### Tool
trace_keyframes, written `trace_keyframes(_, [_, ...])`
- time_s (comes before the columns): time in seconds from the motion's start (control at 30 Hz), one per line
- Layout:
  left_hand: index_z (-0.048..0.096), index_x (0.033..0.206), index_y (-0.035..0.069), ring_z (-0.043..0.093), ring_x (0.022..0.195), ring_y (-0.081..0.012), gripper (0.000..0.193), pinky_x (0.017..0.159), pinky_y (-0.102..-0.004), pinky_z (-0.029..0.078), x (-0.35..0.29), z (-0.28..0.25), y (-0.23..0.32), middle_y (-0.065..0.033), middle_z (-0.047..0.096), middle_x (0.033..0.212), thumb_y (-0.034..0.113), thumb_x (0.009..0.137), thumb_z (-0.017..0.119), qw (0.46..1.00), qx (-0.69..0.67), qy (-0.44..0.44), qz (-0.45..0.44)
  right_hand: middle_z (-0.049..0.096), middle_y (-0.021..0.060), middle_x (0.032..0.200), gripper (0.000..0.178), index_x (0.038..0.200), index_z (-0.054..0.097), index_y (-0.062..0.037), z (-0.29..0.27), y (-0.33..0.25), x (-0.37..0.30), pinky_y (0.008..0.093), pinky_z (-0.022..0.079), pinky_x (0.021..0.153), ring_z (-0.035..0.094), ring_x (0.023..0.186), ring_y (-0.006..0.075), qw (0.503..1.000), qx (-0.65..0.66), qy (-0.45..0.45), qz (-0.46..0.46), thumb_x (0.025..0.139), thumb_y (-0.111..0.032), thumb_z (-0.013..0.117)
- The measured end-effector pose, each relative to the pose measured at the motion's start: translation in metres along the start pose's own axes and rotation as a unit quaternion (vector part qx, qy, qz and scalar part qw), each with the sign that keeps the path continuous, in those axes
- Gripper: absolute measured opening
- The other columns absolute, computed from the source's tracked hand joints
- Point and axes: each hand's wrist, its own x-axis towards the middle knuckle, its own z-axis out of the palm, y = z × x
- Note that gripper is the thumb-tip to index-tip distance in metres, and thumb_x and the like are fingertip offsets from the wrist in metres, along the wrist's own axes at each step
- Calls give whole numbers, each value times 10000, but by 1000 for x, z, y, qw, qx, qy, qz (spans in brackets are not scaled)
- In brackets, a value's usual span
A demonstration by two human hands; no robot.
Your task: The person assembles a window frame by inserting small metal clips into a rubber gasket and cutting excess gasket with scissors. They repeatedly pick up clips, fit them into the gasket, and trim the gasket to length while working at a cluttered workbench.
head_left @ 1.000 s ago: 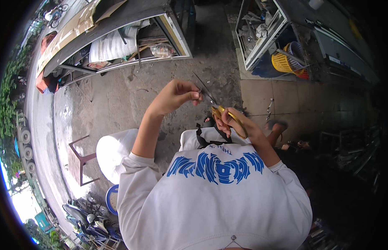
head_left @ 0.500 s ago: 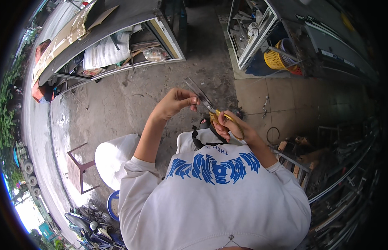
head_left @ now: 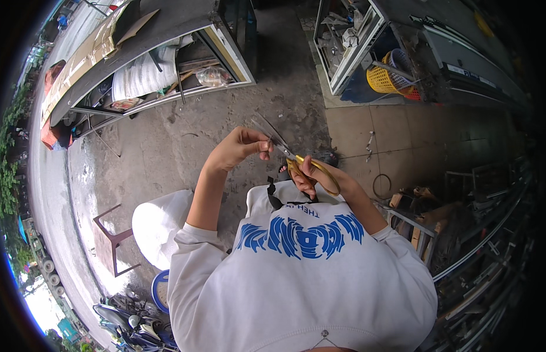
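In front of my white shirt point(head_left: 308, 281), my right hand point(head_left: 308, 176) is closed around the gold handles of a pair of scissors point(head_left: 292, 154). Their long metal blades point up and to the left, away from my body. My left hand point(head_left: 238, 149) is beside the blades, thumb and fingertips pinched together. Whatever it may hold is too small to make out. A black strap point(head_left: 273, 195) hangs at my waist just below the scissors.
A white rounded object point(head_left: 161, 226) and a brown stool-like frame point(head_left: 113, 240) are on my left. Glass-and-metal cabinets stand ahead, one with a yellow basket point(head_left: 380, 81). Metal bars point(head_left: 478, 261) and wood pieces crowd my right. A motorbike point(head_left: 132, 325) is at lower left.
Both hands and the scissors have shifted slightly left in the picture, as has the surrounding scene. The right hand's grip and the left hand's pinch look the same.
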Motion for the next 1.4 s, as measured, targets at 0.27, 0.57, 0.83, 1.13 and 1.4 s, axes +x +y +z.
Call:
trace_keyframes(0.27, [710,873,-23,632,711,-119,182,708,-264,500,-6,-1,-10,-44,685,769,158,865,734,1000,-5,-5,-16,374,-44,572,692,714,391,-122,4,6,0,203,383,383,399,440,47,997,40,-8,64,810,-808,373])
trace_keyframes(0.57, [705,843,-6,621,696,-113,196,673,-242,482,-8,-3,-27,-62,687,760,185,853,746,998,-45,-42,-18,426,-29,535,703,698,424,-109,7,13,4,207,426,379,436,386,62,993,70,9,97,846,-789,329])
trace_keyframes(0.83, [679,767,-1,622,729,-140,268,701,-266,483,12,16,-39,-44,638,703,242,859,744,990,-105,-84,-34,538,0,594,336,930,656,16,11,-10,-12,209,405,471,495,493,59,933,-113,342,-8,944,-318,629])
trace_keyframes(1.13, [712,852,-5,627,762,-132,251,765,-269,488,40,66,-38,-50,670,766,244,870,739,975,-141,-161,-56,663,57,723,216,1004,675,38,14,20,-32,215,444,490,574,540,94,911,55,386,-132,896,-147,694])
trace_keyframes(1.4, [700,870,13,658,854,-168,198,824,-284,498,57,144,-59,-93,698,925,210,891,709,965,-68,-227,-115,678,77,730,90,888,659,8,10,67,-103,219,457,485,589,529,111,868,100,461,-152,886,-82,653])
